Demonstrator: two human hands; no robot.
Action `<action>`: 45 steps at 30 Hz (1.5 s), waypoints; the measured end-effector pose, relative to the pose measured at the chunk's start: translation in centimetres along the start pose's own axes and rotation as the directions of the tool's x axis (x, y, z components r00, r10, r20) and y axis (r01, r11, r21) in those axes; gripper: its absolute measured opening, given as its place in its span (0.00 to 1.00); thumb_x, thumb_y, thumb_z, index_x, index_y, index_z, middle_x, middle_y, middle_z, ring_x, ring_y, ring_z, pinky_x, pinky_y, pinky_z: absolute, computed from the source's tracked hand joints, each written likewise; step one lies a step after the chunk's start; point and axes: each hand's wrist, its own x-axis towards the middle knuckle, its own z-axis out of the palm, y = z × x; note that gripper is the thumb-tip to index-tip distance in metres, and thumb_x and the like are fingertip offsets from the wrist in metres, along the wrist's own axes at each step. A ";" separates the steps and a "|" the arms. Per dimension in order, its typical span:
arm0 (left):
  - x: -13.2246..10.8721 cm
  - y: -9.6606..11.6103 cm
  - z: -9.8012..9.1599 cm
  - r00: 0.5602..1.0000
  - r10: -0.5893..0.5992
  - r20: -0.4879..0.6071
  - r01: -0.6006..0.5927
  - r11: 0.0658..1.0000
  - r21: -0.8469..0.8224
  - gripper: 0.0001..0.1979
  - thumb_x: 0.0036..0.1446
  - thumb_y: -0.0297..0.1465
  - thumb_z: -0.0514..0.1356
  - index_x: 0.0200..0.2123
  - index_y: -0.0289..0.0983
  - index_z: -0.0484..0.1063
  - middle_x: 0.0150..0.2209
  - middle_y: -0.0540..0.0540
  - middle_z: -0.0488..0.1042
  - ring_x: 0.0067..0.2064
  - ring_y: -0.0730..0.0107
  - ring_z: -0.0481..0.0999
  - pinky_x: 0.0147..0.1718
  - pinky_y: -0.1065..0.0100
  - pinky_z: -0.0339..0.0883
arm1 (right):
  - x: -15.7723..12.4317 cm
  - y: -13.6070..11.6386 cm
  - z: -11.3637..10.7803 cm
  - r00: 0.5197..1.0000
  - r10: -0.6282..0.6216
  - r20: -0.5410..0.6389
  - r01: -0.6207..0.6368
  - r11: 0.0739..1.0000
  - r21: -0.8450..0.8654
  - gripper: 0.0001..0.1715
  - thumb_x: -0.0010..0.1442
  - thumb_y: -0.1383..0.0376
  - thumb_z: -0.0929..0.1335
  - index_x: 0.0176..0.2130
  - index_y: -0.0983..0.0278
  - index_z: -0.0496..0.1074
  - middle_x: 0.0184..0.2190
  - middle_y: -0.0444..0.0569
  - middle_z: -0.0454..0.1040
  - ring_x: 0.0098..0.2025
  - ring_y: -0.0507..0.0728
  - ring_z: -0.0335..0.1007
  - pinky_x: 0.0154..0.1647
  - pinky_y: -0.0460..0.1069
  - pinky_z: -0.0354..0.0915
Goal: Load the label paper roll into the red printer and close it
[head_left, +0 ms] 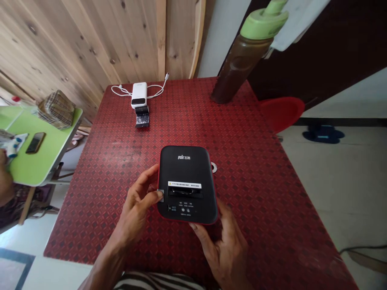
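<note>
Two bare hands hold a black slotted device (186,169) with a red rim, near the front edge of a red desk (250,169) with a patterned diamond surface. The left hand (136,205) pinches a small grey tab (160,195) at the device's left side between thumb and fingers (142,179). The right hand (225,257) curls around the lower right corner, gripping the casing. Whether the device rests on the desk or is lifted slightly, I cannot tell. It looks light and stiff, with a smooth shell that may be a little slippery, so its rounded long sides seem the best place to take hold, clear of the slot and the white warning sticker (184,185).

Farther along the desk, a white power bank (139,94) trails a thin white cable (119,90), with a small dark ridged piece (142,117) just beside it. A tall bottle (242,60) with a green lid and brown contents stands at the far edge. To the left, a green desk (39,169) carries a phone (35,143) and a plaid cloth bag (57,109), and another person's hand (4,179) shows at the edge of the view.
</note>
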 end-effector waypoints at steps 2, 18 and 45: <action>0.0 -0.1 0.1 1.000 0.010 -0.006 -0.010 1.000 0.002 0.27 0.63 0.31 0.68 0.65 0.48 0.78 0.66 0.46 0.79 0.65 0.50 0.76 0.63 0.55 0.67 | 0.1 0.0 -0.1 1.000 -0.007 0.008 0.007 1.000 0.001 0.30 0.76 0.49 0.68 0.67 0.63 0.67 0.54 0.60 0.82 0.53 0.66 0.84 0.49 0.57 0.81; -0.9 -1.2 0.1 0.997 0.067 0.040 -0.066 0.997 -0.026 0.25 0.69 0.35 0.66 0.68 0.51 0.74 0.71 0.50 0.74 0.70 0.52 0.71 0.60 0.60 0.69 | 7.6 0.0 -4.6 0.941 -0.326 0.093 0.329 0.944 -0.014 0.18 0.73 0.74 0.69 0.60 0.63 0.75 0.51 0.54 0.85 0.53 0.59 0.83 0.60 0.54 0.77; 0.8 -2.0 -1.7 0.991 0.062 0.117 -0.059 0.998 -0.032 0.30 0.64 0.41 0.70 0.68 0.46 0.72 0.67 0.41 0.76 0.62 0.47 0.78 0.60 0.52 0.71 | 13.4 -5.5 -3.6 0.870 -0.399 0.291 0.449 0.883 -0.134 0.09 0.67 0.73 0.70 0.45 0.64 0.78 0.39 0.51 0.84 0.40 0.61 0.81 0.43 0.55 0.75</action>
